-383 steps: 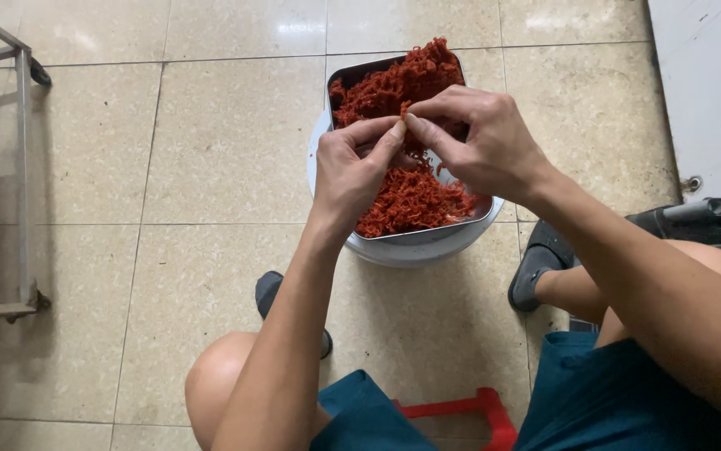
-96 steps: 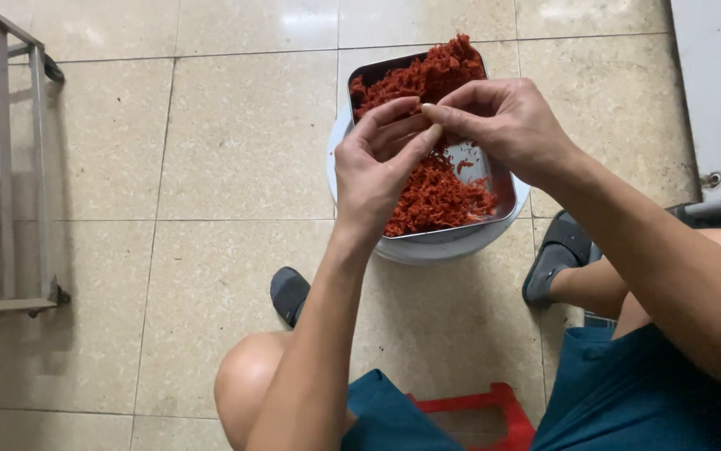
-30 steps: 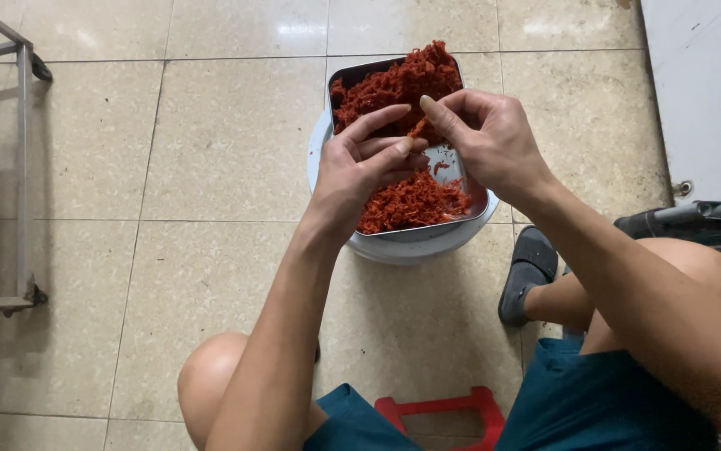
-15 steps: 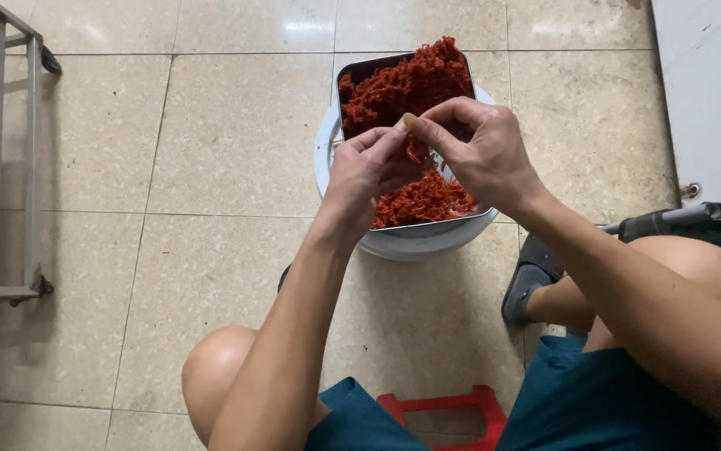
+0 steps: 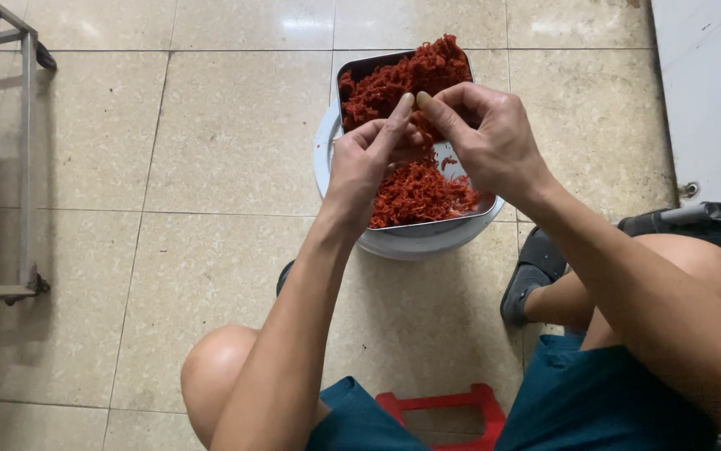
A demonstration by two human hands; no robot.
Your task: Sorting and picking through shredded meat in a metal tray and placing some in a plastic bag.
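A metal tray (image 5: 352,71) heaped with red shredded food (image 5: 415,194) rests on top of a white round basin (image 5: 415,243) on the tiled floor. Both hands hover over the tray. My left hand (image 5: 369,163) and my right hand (image 5: 486,138) meet fingertip to fingertip, pinching a small clump of the red shreds between them above the middle of the tray. Part of the pile is hidden behind the hands.
A grey metal rack frame (image 5: 5,159) stands at the left. A red plastic stool (image 5: 440,409) sits under me at the bottom. Dark sandals (image 5: 528,276) are on my feet beside the basin. A pale wall panel (image 5: 707,92) is at the right.
The hands stay over the tray, fingers working the red shreds. The view has shifted slightly; the clump between the fingertips sits a little higher than half a second ago.
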